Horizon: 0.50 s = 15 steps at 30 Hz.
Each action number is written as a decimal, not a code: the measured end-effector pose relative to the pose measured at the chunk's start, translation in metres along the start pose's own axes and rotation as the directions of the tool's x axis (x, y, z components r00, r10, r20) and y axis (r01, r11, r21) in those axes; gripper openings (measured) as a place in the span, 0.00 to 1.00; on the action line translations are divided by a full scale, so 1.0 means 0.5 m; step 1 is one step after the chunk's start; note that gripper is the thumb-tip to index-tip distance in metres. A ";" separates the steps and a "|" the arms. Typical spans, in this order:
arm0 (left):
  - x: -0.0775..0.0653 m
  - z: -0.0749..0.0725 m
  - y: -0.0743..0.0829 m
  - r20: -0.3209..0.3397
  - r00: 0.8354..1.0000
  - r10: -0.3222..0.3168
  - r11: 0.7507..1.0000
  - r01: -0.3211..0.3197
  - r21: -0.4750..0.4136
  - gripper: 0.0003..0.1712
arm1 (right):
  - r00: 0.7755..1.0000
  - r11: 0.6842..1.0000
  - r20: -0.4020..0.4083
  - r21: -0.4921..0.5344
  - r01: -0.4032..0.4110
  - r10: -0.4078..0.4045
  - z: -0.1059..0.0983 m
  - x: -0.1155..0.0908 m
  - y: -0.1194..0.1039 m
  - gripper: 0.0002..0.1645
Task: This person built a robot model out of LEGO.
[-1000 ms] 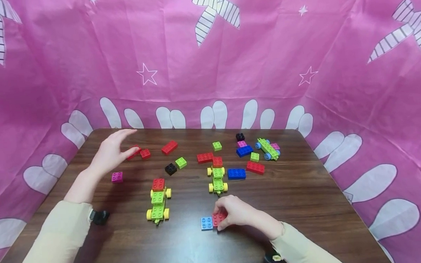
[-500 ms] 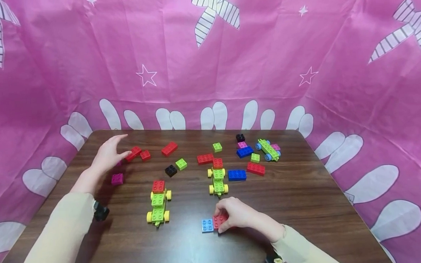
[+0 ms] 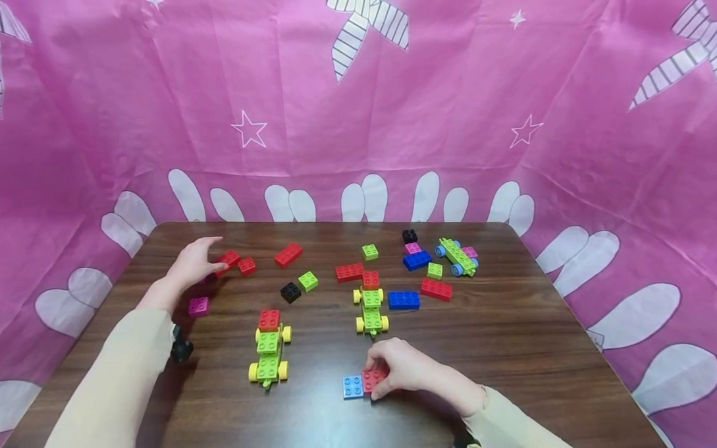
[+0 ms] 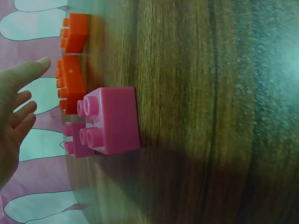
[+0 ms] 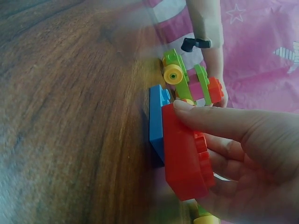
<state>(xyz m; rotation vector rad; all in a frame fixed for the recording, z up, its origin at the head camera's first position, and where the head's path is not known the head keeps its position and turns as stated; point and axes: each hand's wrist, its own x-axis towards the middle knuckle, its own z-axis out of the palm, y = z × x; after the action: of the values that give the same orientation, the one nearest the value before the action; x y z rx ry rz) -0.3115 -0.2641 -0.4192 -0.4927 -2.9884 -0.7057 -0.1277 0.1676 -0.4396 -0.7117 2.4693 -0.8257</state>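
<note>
My right hand (image 3: 405,366) pinches a red brick (image 5: 184,154) between thumb and fingers. That brick is beside a light blue brick (image 3: 352,387) near the front of the table. My left hand (image 3: 189,266) is over the far left of the table, thumb and fingers spread with nothing between them. Its thumb overlaps a long red brick (image 3: 230,258) in the head view. A smaller red brick (image 3: 247,265) lies just right of it. In the left wrist view a magenta brick (image 4: 122,120) stands close up, with a second magenta brick (image 4: 80,140) partly hidden behind it.
Two green wheeled cars, the left one (image 3: 269,369) and the middle one (image 3: 372,320), carry red bricks. Toward the back right are a blue-wheeled green car base (image 3: 456,257), blue bricks (image 3: 404,300) and other loose bricks. Pink cloth (image 3: 308,133) hangs behind the table.
My left hand has drawn back slightly, then come lower and forward again toward the long red brick. My right hand keeps its pinch on the red brick, almost unmoved.
</note>
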 end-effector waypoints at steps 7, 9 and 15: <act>0.013 0.010 -0.014 0.098 0.994 -0.053 0.999 0.054 -0.005 0.39 | 1.000 1.000 -0.001 -0.003 0.015 -0.015 0.001 0.002 0.002 0.18; 0.017 0.013 -0.017 0.116 0.991 -0.059 0.998 0.060 -0.001 0.39 | 1.000 1.000 -0.002 -0.002 0.018 -0.018 0.001 0.002 0.003 0.18; 0.024 0.019 -0.018 0.136 0.990 -0.040 0.999 0.037 0.026 0.36 | 0.999 0.999 -0.019 -0.037 0.039 -0.040 0.002 0.003 0.004 0.19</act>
<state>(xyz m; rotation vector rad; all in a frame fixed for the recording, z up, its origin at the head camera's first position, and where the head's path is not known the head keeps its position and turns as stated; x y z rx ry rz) -0.3254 -0.2637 -0.4301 -0.5027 -3.1374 -0.6649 -0.1290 0.1676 -0.4421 -0.7713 2.5015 -0.8079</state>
